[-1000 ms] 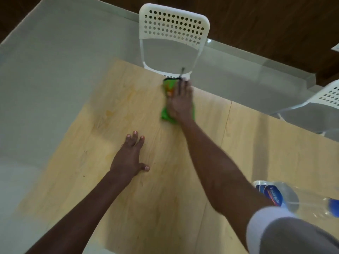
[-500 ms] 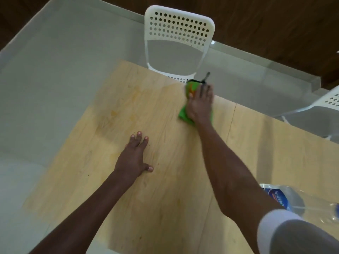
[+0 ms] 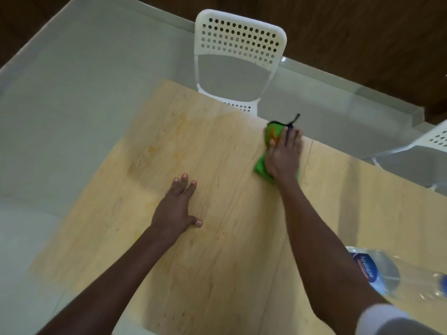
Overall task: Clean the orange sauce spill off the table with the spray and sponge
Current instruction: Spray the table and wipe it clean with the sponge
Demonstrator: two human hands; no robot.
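Note:
A green sponge cloth (image 3: pixel 260 167) with orange smears and a black loop lies flat near the far edge of the light wooden table (image 3: pixel 217 274). My right hand (image 3: pixel 284 155) presses down on it with straight fingers. My left hand (image 3: pixel 176 209) rests flat on the table, fingers spread, to the left and nearer me. Faint orange sauce smears (image 3: pixel 154 151) remain on the wood toward the far left. A clear bottle with a blue label (image 3: pixel 387 274) lies at the right, partly hidden by my right arm.
A white perforated chair (image 3: pixel 239 44) stands at the table's far edge, just beyond the sponge. A second white chair (image 3: pixel 433 143) is at the far right. Grey floor surrounds the table on the left.
My right hand has slid the sponge to the right along the far edge of the table. My left hand stays planted in the same spot.

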